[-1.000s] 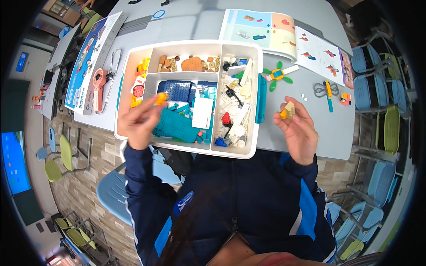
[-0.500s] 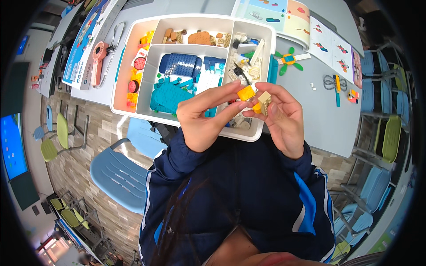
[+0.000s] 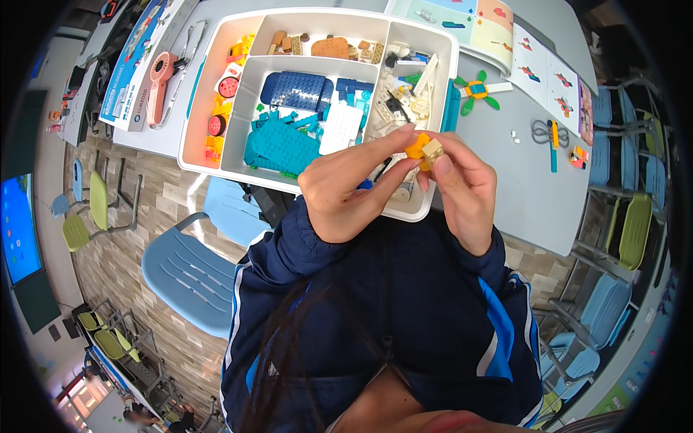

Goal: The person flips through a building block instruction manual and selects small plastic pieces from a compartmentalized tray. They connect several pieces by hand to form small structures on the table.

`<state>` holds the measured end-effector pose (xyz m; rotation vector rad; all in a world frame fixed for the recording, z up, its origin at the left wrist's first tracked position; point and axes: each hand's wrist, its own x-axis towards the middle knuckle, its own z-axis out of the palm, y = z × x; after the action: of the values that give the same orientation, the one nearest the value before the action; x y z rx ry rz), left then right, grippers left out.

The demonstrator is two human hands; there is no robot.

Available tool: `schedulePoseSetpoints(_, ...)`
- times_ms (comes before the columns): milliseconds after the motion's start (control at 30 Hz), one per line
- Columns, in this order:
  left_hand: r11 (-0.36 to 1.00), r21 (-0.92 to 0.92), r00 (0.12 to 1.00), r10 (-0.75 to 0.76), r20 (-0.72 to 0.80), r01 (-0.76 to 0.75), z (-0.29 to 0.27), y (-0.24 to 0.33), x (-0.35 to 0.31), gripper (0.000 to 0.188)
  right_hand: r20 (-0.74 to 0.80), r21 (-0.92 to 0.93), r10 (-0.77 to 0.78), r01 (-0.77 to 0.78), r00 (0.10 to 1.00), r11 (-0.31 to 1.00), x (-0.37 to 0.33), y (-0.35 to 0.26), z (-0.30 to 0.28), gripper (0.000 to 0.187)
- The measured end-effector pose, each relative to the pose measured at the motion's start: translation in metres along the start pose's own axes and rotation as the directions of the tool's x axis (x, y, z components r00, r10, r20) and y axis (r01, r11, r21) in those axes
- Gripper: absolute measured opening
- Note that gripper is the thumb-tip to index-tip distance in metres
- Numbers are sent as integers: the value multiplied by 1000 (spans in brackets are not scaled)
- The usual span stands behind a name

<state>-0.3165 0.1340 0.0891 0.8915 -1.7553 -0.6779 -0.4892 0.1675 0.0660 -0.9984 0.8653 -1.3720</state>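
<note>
Over the front right corner of the sorting tray (image 3: 408, 214), my two hands meet around a few small toy bricks. My left hand (image 3: 345, 189) pinches a yellow brick (image 3: 416, 147) between thumb and fingertips. A tan brick (image 3: 432, 149) is gripped by the thumb and fingers of my right hand (image 3: 468, 193). The yellow and tan bricks touch, with another yellow bit below them; my fingertips partly cover the joint, so whether they are locked together I cannot tell. Just behind my hands, white and grey pieces (image 3: 404, 101) fill the tray's right compartment.
Other compartments hold teal plates (image 3: 283, 144), dark blue plates (image 3: 296, 91) and brown pieces (image 3: 330, 48). To the right lie a green-leaved brick flower (image 3: 476, 89), a grey-and-yellow brick figure (image 3: 553, 135) and an open instruction booklet (image 3: 538, 72). A pink handheld fan (image 3: 159, 79) rests on the left.
The yellow brick in my left hand, held slightly apart before, now sits against the tan brick in my right. My fingertips have come closer together, and the view has shifted a little.
</note>
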Motion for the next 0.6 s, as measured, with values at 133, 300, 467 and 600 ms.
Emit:
schedulePoseSetpoints(133,998,49,999,41,29,-43,-1,1,1,39,19,17,-2,2,1000,1000,1,-1,-3,33)
schedulePoseSetpoints(300,996,75,999,47,26,-49,4,2,0,39,10,79,-26,25,1000,997,-1,0,-3,32)
schedulePoseSetpoints(467,995,50,996,83,28,-85,9,-1,-1,36,-15,116,-21,22,1000,993,-3,3,-1,31)
schedulePoseSetpoints(600,994,56,995,97,33,-98,14,0,-5,34,-16,-64,-128,127,992,990,-6,11,-9,26)
